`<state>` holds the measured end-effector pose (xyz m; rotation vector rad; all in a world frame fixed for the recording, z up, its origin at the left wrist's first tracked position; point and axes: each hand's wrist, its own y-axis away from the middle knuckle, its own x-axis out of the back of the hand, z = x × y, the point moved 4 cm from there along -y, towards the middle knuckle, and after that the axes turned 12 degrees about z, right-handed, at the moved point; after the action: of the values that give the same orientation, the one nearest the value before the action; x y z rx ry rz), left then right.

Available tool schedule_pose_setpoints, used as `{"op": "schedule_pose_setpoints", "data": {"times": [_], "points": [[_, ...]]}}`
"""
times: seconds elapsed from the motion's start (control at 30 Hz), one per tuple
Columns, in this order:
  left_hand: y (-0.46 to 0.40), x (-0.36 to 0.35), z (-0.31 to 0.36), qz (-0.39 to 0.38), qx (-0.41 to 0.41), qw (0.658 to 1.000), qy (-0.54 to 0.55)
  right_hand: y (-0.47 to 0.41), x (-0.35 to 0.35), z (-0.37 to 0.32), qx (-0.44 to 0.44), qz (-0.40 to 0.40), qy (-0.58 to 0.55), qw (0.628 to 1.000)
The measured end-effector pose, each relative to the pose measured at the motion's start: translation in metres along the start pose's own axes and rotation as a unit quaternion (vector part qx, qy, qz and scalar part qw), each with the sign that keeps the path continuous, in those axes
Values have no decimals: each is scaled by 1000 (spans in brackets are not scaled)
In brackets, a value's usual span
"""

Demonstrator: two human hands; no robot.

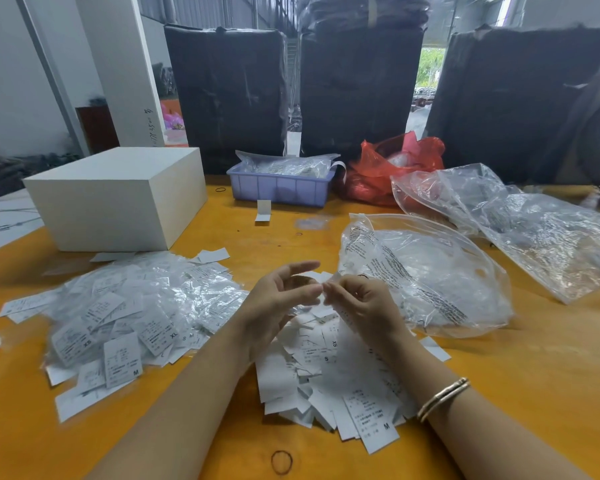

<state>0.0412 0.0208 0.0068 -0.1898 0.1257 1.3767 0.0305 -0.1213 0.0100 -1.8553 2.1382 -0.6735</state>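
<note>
Over the orange table (534,358), my left hand (278,303) and my right hand (364,306) meet above a loose heap of white size labels (329,372). Both pinch a small white label (321,277) between thumb and fingertips; the left index finger points outward above it. A gold bangle (442,398) sits on my right wrist. To the left lies a second heap of labels in small clear sleeves (129,313). A large clear zip bag with printed text (426,271) lies just right of my hands.
A white box (118,195) stands at the back left. A lilac plastic tray (279,187) holds bagged labels, beside a red plastic bag (388,168). Crumpled clear bags (520,216) spread at the right. Dark wrapped bales (357,88) line the far edge. A rubber band (282,462) lies near me.
</note>
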Motion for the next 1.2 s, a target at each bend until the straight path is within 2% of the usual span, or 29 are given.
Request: {"op": "schedule_pose_setpoints", "data": {"times": [0.13,0.27,0.37,0.5,0.6,0.93,1.2], "points": [[1,2,-1,-7,-31,998,-56,0,2,-3,47,15,37,998],[-3,5,-3,46,-61,996,-55,-2,8,0,28,53,36,998],[-5,9,-2,71,-71,994,-40,-5,18,0,1,126,-25,992],[-6,10,-1,85,-77,993,-20,-6,24,3,-58,174,-189,965],[-7,11,0,91,-86,992,-16,-6,23,4,-87,198,-204,955],[-4,11,2,99,-111,988,-46,-2,16,-1,-136,212,-259,932],[-4,10,5,114,-126,985,-35,-1,12,-1,-111,194,-216,951]]}}
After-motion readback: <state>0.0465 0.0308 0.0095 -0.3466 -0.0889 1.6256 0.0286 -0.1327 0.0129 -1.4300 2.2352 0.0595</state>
